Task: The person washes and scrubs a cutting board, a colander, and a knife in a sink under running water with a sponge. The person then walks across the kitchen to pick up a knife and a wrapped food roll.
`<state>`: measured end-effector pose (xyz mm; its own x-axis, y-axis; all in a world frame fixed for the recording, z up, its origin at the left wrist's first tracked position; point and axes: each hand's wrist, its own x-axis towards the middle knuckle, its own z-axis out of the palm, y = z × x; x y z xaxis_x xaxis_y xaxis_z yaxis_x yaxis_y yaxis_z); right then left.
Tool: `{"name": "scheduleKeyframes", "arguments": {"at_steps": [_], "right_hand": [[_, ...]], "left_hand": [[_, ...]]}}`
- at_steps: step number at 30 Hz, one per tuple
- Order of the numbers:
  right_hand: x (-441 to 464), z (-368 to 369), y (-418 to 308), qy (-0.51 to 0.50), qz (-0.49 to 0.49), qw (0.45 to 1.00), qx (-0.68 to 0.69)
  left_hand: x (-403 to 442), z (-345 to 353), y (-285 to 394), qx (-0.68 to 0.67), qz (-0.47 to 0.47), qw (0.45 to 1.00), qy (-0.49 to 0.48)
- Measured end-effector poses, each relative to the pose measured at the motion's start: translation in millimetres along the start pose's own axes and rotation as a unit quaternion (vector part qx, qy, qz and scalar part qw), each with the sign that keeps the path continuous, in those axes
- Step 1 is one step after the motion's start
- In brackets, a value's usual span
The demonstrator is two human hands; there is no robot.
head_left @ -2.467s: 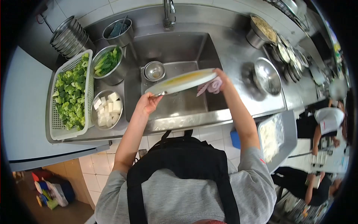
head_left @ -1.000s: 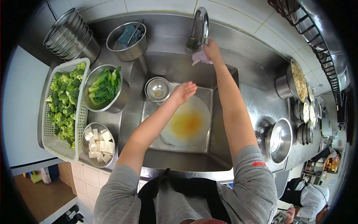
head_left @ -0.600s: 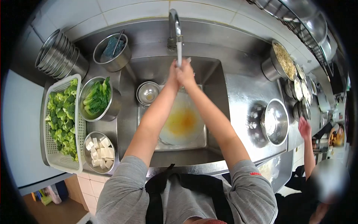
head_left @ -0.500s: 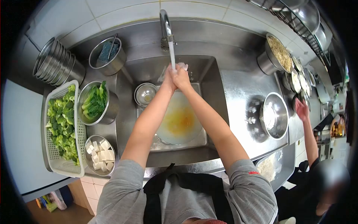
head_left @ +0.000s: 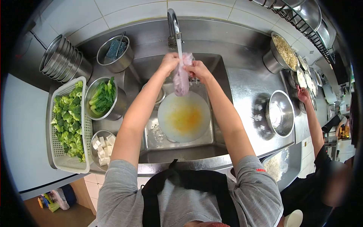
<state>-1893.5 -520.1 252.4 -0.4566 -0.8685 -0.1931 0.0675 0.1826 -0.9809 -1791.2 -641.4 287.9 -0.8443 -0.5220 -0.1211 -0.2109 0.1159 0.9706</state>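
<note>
Under the running tap (head_left: 173, 26), a pale pink, limp bundle (head_left: 181, 84) hangs over the sink (head_left: 151, 149). It looks like a thin plastic bag, but I cannot make out its contents. My left hand (head_left: 169, 63) is closed at its upper left edge, beside the stream of water. The fingers of my right hand (head_left: 197, 71) pinch its upper right side. Below, in the sink, lies a round whitish board (head_left: 170, 130) with a yellow-orange stain. A metal bowl (head_left: 160, 94) sits at the sink's left, partly hidden by my left forearm.
Left of the sink stand a basket of broccoli (head_left: 68, 121), a pot of leafy greens (head_left: 103, 97), a bowl of tofu cubes (head_left: 104, 149) and stacked pots (head_left: 62, 60). A metal colander (head_left: 280, 113) rests at right. A co-worker's hand (head_left: 303, 94) reaches towards dishes farther right.
My hands were together under the water and are now apart, with the pink bundle hanging between them. The co-worker's hand has moved slightly up.
</note>
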Motion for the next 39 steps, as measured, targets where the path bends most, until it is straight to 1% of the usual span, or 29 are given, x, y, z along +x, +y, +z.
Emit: {"name": "scheduleKeyframes", "arguments": {"at_steps": [1,2,4,5,6,9,10,11,12,14,16,18,19,21,22,24,25,26,28,29,30,32,33,34,35,36,37,38,39], "right_hand": [[1,-2,-3,-0.015,0.014,0.999,-0.041],[3,2,-3,-0.018,0.015,0.999,-0.042],[3,11,-10,0.022,-0.092,0.995,0.03],[1,14,-14,0.028,-0.107,0.993,0.05],[-2,18,-16,0.023,-0.108,0.993,0.049],[-2,30,-22,0.01,-0.083,0.995,0.057],[0,27,-23,0.014,-0.062,0.998,-0.002],[3,25,-22,0.018,-0.041,0.997,-0.061],[5,28,-22,0.06,-0.083,0.994,-0.04],[11,21,-28,0.074,-0.153,0.983,0.073],[12,17,-33,0.101,-0.179,0.977,0.056],[11,14,-29,0.149,-0.196,0.96,0.132],[12,10,-26,0.152,-0.195,0.96,0.131],[9,10,-26,0.184,-0.198,0.94,0.209],[5,14,-29,0.184,-0.198,0.94,0.209],[-5,22,-32,0.118,-0.123,0.982,0.083],[0,16,-26,0.048,-0.091,0.995,-0.006],[-1,9,-27,0.05,-0.09,0.995,-0.006],[0,0,-27,-0.003,-0.129,0.992,-0.001],[1,-2,-27,0.01,-0.157,0.987,0.03],[1,1,-28,0.047,-0.138,0.981,0.128],[-1,19,-36,0.148,-0.052,0.929,0.336],[3,26,-31,0.197,-0.044,0.935,0.293],[16,32,-19,0.195,-0.043,0.935,0.292],[32,40,-9,0.21,-0.096,0.959,0.162],[43,48,-1,0.223,-0.145,0.964,0.028],[46,64,-5,0.267,-0.149,0.952,-0.006],[45,79,-18,0.31,-0.155,0.937,-0.039],[36,83,-35,0.32,-0.186,0.917,-0.151]], "left_hand": [[-3,-4,10,-0.025,0.0,1.0,0.0],[-6,-7,18,-0.05,-0.001,0.999,-0.001],[-1,-7,15,-0.05,0.014,0.999,-0.001],[2,-6,13,-0.085,0.04,0.996,-0.003],[5,-6,12,-0.119,0.066,0.991,-0.004],[21,-8,-2,-0.063,0.097,0.993,0.023],[24,-10,-9,-0.031,0.117,0.992,0.031],[26,-10,-16,-0.021,0.118,0.99,0.078],[19,-13,-15,-0.019,0.114,0.99,0.087],[2,-10,-3,-0.097,0.028,0.987,0.124],[7,-8,-12,-0.084,0.029,0.989,0.115],[5,-3,-12,-0.14,0.06,0.987,0.06],[3,0,-6,-0.141,0.06,0.987,0.057],[3,5,2,-0.04,0.075,0.991,0.104],[6,8,0,-0.04,0.075,0.991,0.105],[13,13,-2,0.056,0.146,0.98,0.121],[18,8,-2,0.043,0.161,0.98,0.108],[21,5,-5,0.041,0.161,0.98,0.105],[8,-7,5,0.016,0.038,0.999,0.034],[1,-12,-1,-0.057,0.088,0.993,-0.054],[1,-20,-8,-0.055,0.086,0.994,-0.043],[0,-40,-23,-0.131,0.101,0.977,-0.137],[-4,-44,-21,-0.201,0.04,0.976,-0.069],[3,-42,-33,-0.202,0.039,0.976,-0.067],[9,-33,-45,-0.368,0.013,0.928,0.049],[15,-22,-54,-0.518,-0.017,0.84,0.161],[4,-10,-44,-0.547,-0.078,0.817,0.169],[11,1,-58,-0.547,-0.081,0.817,0.165],[22,14,-84,-0.6,-0.083,0.791,0.091]]}}
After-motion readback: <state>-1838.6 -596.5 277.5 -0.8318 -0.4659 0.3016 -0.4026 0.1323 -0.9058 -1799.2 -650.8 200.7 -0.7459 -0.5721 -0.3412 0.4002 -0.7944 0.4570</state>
